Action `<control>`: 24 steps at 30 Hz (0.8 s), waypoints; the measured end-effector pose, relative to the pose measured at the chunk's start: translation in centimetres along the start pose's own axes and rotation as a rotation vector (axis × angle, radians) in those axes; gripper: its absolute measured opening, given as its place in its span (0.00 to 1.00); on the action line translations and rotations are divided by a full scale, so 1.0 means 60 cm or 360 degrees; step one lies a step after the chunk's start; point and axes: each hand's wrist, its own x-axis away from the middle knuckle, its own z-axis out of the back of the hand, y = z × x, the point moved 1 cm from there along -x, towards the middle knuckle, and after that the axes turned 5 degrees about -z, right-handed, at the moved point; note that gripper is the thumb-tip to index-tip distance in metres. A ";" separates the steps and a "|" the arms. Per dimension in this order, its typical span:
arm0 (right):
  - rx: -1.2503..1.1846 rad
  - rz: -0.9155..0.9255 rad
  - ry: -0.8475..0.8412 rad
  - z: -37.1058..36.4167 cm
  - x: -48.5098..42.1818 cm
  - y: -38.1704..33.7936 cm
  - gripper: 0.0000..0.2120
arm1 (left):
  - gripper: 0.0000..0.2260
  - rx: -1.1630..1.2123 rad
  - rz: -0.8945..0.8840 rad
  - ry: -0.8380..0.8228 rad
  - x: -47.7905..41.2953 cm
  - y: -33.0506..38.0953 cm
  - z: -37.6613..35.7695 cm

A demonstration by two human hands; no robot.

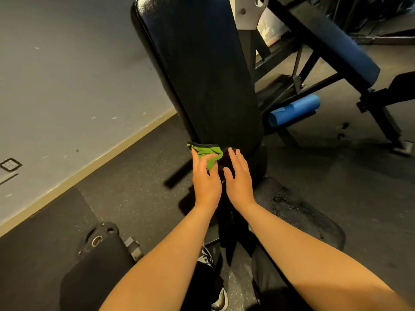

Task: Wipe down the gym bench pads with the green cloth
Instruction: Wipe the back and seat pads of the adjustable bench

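The black back pad [202, 70] of the gym bench rises tilted from the centre to the top of the view. At its lower end my left hand [205, 178] holds the green cloth [207, 152] between thumb and fingers, bunched against the bottom left corner of the pad. My right hand [239, 178] hovers just beside it with straight fingers and holds nothing. The black seat pad [303, 212] lies lower right, its surface wet-looking or scuffed.
A grey wall [67, 75] with a pale skirting runs along the left. A weight plate [98, 239] lies on the dark rubber floor at lower left. Another bench frame with blue padding [332, 39] and a blue foam roller [294, 110] stand to the right.
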 end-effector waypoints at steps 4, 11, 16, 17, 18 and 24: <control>-0.0039 -0.0025 -0.0018 0.010 0.002 0.007 0.28 | 0.10 -0.0072 0.0099 -0.0042 0.039 -0.032 -0.021; -0.0011 -0.0093 -0.0215 0.016 0.035 0.008 0.29 | 0.12 -0.0170 0.0171 -0.0212 0.033 -0.022 0.007; 0.0002 -0.0135 -0.0254 0.019 0.044 -0.002 0.26 | 0.12 -0.0248 -0.0040 0.0016 -0.011 0.033 0.021; -0.0015 -0.0155 -0.0266 0.019 0.046 -0.002 0.26 | 0.12 -0.0261 -0.0013 0.0010 -0.014 0.038 0.013; -0.0033 -0.0167 -0.0283 0.020 0.047 -0.003 0.26 | 0.12 -0.0267 0.0024 0.0005 -0.013 0.039 0.006; -0.0368 -0.0389 -0.0338 0.037 0.046 -0.020 0.20 | 0.11 -0.0143 0.0360 -0.0175 0.038 0.007 0.001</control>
